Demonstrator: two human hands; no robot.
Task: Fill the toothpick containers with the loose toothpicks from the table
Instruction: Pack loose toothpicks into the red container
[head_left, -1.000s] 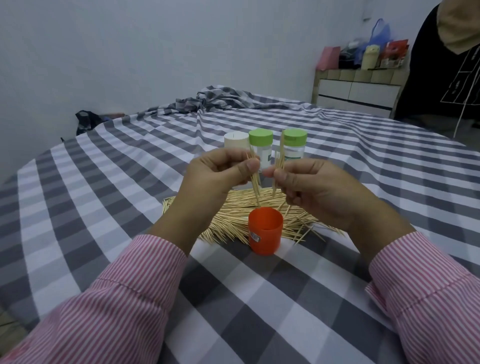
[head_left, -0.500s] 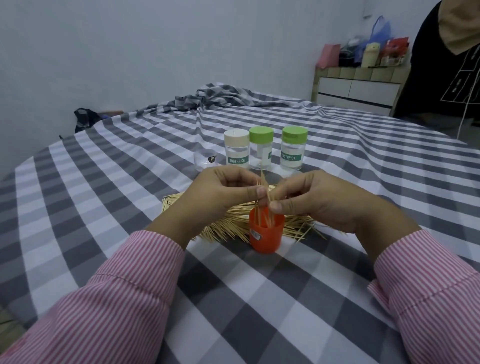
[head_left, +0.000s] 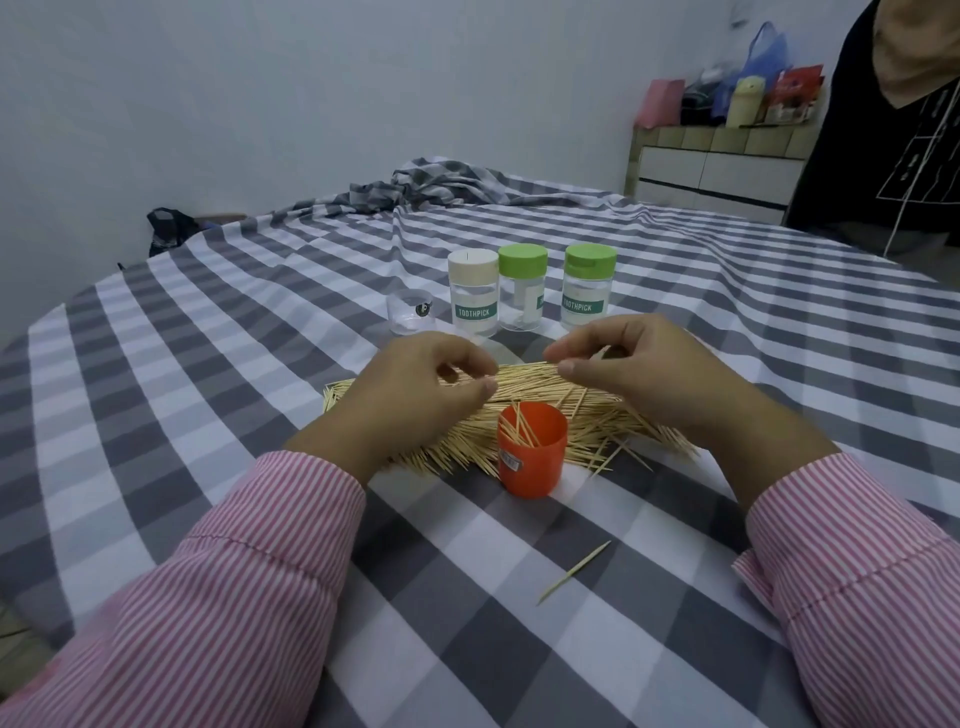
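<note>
The loose toothpicks (head_left: 524, 410) lie in a wide heap on the checked desk (head_left: 260, 322), directly under and between your two hands. Just on your side of the heap, touching its near edge, stands the orange cup (head_left: 531, 449), open at the top, with a small bunch of toothpicks leaning inside it.

Your left hand (head_left: 415, 395) hovers low over the left half of the heap, its grip loosely curled with the thumb and forefinger near each other; whether a toothpick sits between them cannot be made out. Your right hand (head_left: 644, 369) is over the right half, fingers bent downward toward the sticks, the fingertips (head_left: 566, 368) at the top of the pile; its grip looks slack, and nothing is clearly pinched. The orange cup sits below the gap between the two hands, nearer to you.

Beyond your fingertips stand three upright clear containers in a row: a cream-lidded jar (head_left: 472, 293), a green-lidded jar (head_left: 522, 293) touching it, and a second green-lidded jar (head_left: 589, 291) a little apart to the right. Left of the row sits a low clear cup (head_left: 410, 312).

A single toothpick (head_left: 574, 571) lies alone on the cloth near your right sleeve (head_left: 857, 582).
</note>
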